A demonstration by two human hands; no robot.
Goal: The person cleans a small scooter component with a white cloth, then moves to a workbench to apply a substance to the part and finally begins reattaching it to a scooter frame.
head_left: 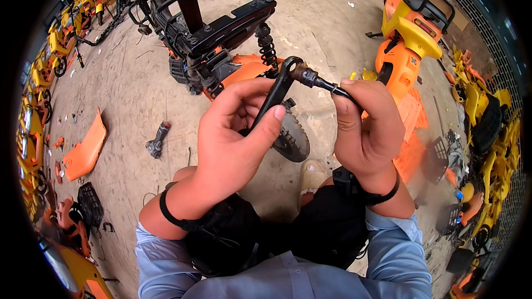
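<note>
Left of the left hand [233, 138], open floor [130, 88] leaves a wide way through, broken by a dark tool [158, 140] and, farther out, an orange panel [88, 149]. Ahead, the black frame [227, 30] and its coil spring [267, 47] block the way. The ring-ended lever [273, 97] and dark rod [332, 87] bar the gap to the right hand [370, 124]; the wheel [292, 138] obstructs below. Rightward, an orange-yellow scooter [404, 50] narrows the passage.
</note>
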